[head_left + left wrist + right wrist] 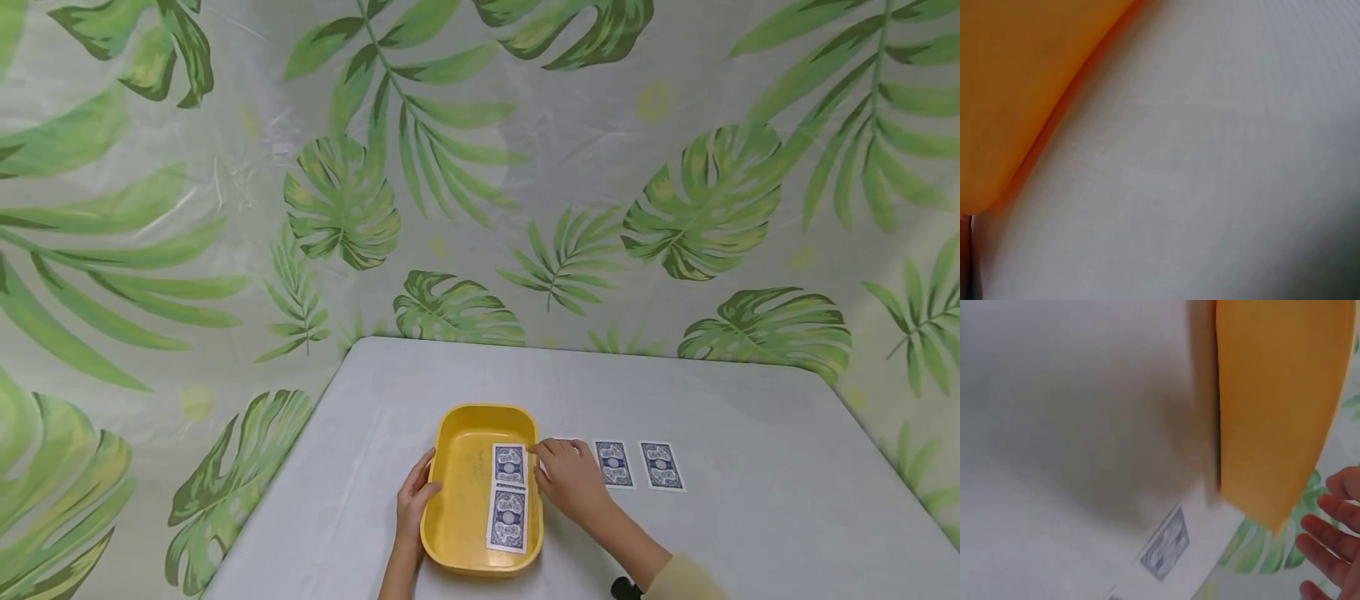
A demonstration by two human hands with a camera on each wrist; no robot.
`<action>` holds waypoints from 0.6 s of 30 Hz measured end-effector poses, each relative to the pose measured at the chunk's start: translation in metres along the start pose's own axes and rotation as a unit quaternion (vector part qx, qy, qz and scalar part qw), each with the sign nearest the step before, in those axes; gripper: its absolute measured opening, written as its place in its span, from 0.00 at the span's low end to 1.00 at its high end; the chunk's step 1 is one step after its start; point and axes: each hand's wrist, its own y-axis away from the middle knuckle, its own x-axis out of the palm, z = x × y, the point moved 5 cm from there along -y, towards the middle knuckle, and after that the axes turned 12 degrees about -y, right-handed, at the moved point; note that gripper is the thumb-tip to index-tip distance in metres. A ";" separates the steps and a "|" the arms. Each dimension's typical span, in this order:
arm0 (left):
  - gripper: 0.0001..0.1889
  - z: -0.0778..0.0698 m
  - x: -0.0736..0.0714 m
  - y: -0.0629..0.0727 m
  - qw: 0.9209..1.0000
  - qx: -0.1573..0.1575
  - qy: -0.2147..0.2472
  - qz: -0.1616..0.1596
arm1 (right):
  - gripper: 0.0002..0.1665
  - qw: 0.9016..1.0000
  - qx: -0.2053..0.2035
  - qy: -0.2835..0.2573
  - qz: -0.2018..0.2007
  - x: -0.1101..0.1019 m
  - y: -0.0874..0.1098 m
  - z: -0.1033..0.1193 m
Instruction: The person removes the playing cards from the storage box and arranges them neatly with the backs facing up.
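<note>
2 cards lie inside the yellow tray, whose rim the left hand grips; the right hand, fingers loosely extended, is at the opposite rim.

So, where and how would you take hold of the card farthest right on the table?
I'd pinch the card by its right long edge, with the right hand coming in low from the right: it lies flat, so probably only its thin edges offer a hold, and another card lies beside it on the left.
</note>
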 end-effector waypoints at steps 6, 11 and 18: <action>0.28 -0.001 0.001 0.001 1.000 0.010 -0.005 0.010 | 0.20 0.999 0.009 -0.031 0.013 0.018 0.004 0.024; 0.28 -0.001 0.002 0.002 1.000 0.018 -0.009 0.008 | 0.31 0.998 0.000 -0.040 0.040 0.034 0.008 0.033; 0.28 -0.002 0.002 0.002 1.000 0.017 -0.002 0.006 | 0.49 0.994 -0.003 -0.027 0.103 0.049 0.009 0.040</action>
